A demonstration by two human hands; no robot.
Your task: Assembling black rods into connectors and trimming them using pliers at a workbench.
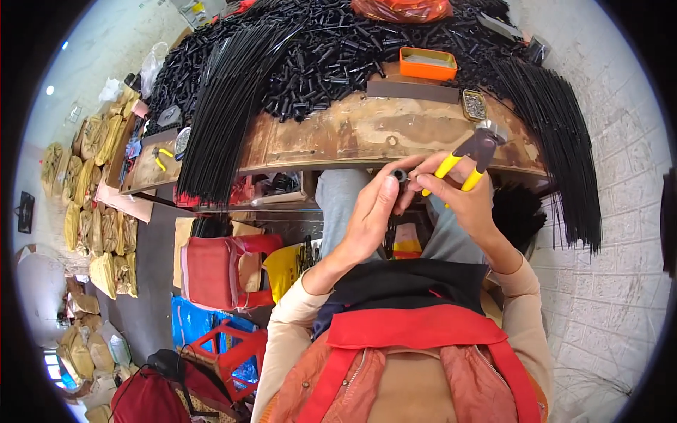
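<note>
My left hand (pixel 367 215) is closed around a small black tubular part (pixel 400 175), its round open end facing up beside the thumb. Close against it on the right, my right hand (pixel 467 204) is closed on end-cutting pliers (pixel 486 137) with yellow handles. The pliers' metal head points away from me, toward the table. My right thumb and forefinger also meet near the tube's end; whatever small thing they pinch is too small to make out. Both hands are above my lap, just before the wooden table's (pixel 317 144) near edge.
A heap of black tubular parts (pixel 317 70) covers the table's back. Bundles of long black rods overhang its edge at left (pixel 226 106) and right (pixel 564 141). An orange box (pixel 428 72), grey strip (pixel 412 92) and tin of small metal pieces (pixel 474 106) lie ahead. A red chair (pixel 208 271) stands left.
</note>
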